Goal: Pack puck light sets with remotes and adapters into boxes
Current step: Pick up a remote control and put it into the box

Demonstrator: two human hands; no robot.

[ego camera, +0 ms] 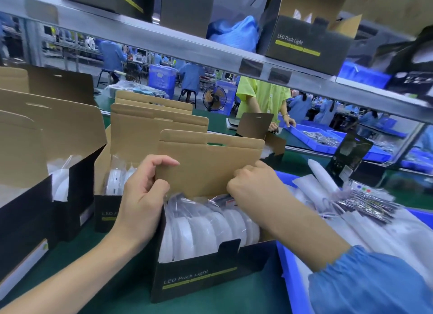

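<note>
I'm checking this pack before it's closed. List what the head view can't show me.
- What the right hand pushes into the front box: hidden behind its knuckles; grip unclear.
- Count of puck lights: glare from their bags merges them.
- Contents of the blue tray: blurred, cut by the right edge.
- Left box: cut off at the left edge.

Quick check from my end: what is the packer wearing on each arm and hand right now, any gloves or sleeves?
No gloves: both the left hand and the right hand are bare, with no rings or watch visible. The left forearm is uncovered as far as the frame shows. The right arm wears a blue sleeve with a gathered, elasticated cuff.
</note>
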